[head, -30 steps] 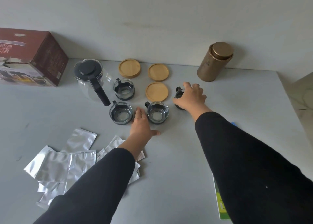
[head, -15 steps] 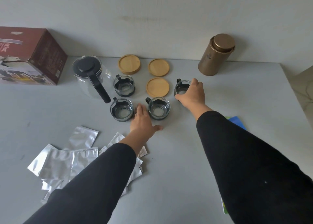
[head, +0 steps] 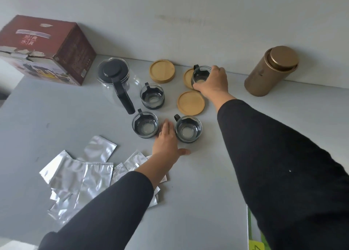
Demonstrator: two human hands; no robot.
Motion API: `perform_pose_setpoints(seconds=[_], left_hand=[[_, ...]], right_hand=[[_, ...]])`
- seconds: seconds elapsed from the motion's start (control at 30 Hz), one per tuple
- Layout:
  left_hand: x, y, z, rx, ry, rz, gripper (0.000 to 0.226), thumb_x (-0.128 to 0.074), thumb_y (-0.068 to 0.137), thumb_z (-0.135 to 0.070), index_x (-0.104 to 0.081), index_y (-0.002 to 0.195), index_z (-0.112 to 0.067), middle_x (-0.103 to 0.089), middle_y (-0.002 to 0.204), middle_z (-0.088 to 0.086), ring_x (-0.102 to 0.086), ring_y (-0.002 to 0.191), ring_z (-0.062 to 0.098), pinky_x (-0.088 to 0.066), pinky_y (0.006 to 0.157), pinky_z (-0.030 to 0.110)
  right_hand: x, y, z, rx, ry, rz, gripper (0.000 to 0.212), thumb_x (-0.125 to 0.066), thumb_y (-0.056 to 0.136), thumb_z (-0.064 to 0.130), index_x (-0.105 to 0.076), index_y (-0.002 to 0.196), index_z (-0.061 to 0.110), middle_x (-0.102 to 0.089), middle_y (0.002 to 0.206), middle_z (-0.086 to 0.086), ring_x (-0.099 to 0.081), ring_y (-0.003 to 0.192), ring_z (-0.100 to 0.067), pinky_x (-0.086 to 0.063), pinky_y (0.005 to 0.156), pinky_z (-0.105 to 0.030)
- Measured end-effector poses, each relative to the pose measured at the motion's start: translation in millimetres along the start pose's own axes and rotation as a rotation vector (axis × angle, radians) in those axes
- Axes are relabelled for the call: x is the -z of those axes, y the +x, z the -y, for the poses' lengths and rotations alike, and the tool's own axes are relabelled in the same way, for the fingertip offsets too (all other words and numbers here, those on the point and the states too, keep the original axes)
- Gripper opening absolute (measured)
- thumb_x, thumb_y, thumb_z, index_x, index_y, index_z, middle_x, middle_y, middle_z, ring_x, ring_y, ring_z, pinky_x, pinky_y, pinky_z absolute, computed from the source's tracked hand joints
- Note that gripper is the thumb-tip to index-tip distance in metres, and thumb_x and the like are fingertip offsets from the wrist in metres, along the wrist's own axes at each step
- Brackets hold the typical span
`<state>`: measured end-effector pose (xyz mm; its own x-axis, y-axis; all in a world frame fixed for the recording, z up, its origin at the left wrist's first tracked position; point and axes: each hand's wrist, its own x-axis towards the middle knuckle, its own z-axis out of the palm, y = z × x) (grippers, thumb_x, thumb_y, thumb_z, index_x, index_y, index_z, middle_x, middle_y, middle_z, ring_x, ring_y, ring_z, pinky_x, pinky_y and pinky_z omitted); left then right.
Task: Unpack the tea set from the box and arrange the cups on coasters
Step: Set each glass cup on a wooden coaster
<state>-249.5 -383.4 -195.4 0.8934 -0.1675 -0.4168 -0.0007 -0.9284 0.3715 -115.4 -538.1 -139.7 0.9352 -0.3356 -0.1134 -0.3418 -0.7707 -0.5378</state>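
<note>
The right hand [head: 212, 83] had its grip curled around a small clear glass cup with a black holder and handle [head: 201, 75], thumb near the base and fingers over the far side. It held the cup over the round wooden coaster by the wall [head: 188, 79]; whether the base touched the wood could not be told. Gripping the side rather than the handle probably gave better control for centring it.

The left hand [head: 167, 142] lay flat on the grey desk [head: 198, 183], fingers straight and holding nothing, between the left front glass cup [head: 145, 125] and the right front glass cup [head: 188, 128], likely just steadying the person's reach. A fourth glass cup [head: 152, 96] stood behind them, beside the clear glass teapot with a black lid and handle [head: 116, 79].

Two more wooden coasters sat bare: the far left coaster [head: 162, 70] and the near coaster [head: 191, 103]. Three cups on the desk seemed to wait their turn, so the arranging looked barely begun, with only three coasters visible for four cups.

The dark red cardboard box [head: 47, 49] stood aside at the back left, apparently emptied. Silver foil sachets [head: 75, 174] lay scattered at the near left, and a gold cylindrical tin [head: 272, 70] stood against the wall on the right.
</note>
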Motion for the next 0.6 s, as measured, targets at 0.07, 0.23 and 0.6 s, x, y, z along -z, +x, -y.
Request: perform_pose_setpoints(seconds=[0.07,0.23,0.6], left_hand=[[0.1,1.0,0.1,0.001,-0.022,-0.007,0.114,-0.07,0.076,-0.052,0.001,0.152,-0.005,0.008,0.16,0.006,-0.001,0.148,0.019,-0.011,0.117,0.026],[0.5,1.5,0.8,0.003,-0.035,-0.017,0.113,-0.071,0.076,-0.05,0.0,0.152,-0.006,0.008,0.16,0.004,-0.001,0.148,0.018,-0.011,0.117,0.026],[-0.1,1.9,0.4,0.0,-0.056,-0.018,0.114,-0.072,0.076,-0.05,0.001,0.152,-0.007,0.009,0.16,0.003,0.001,0.148,0.016,-0.009,0.116,0.023]], right_hand=[[-4.4,10.8,3.5,0.025,-0.002,0.016,0.072,-0.076,0.071,0.028,-0.041,0.13,0.004,-0.041,0.133,-0.012,-0.047,0.121,-0.028,-0.041,0.096,-0.032],[-7.8,30.7,8.8,0.113,-0.011,0.06,0.073,-0.075,0.071,0.025,-0.041,0.132,0.006,-0.04,0.135,-0.012,-0.045,0.123,-0.027,-0.04,0.097,-0.031],[-25.3,42.6,-6.0,0.16,0.059,0.067,0.083,-0.076,0.067,0.027,-0.037,0.138,0.009,-0.04,0.135,-0.011,-0.04,0.126,-0.027,-0.038,0.099,-0.029]])
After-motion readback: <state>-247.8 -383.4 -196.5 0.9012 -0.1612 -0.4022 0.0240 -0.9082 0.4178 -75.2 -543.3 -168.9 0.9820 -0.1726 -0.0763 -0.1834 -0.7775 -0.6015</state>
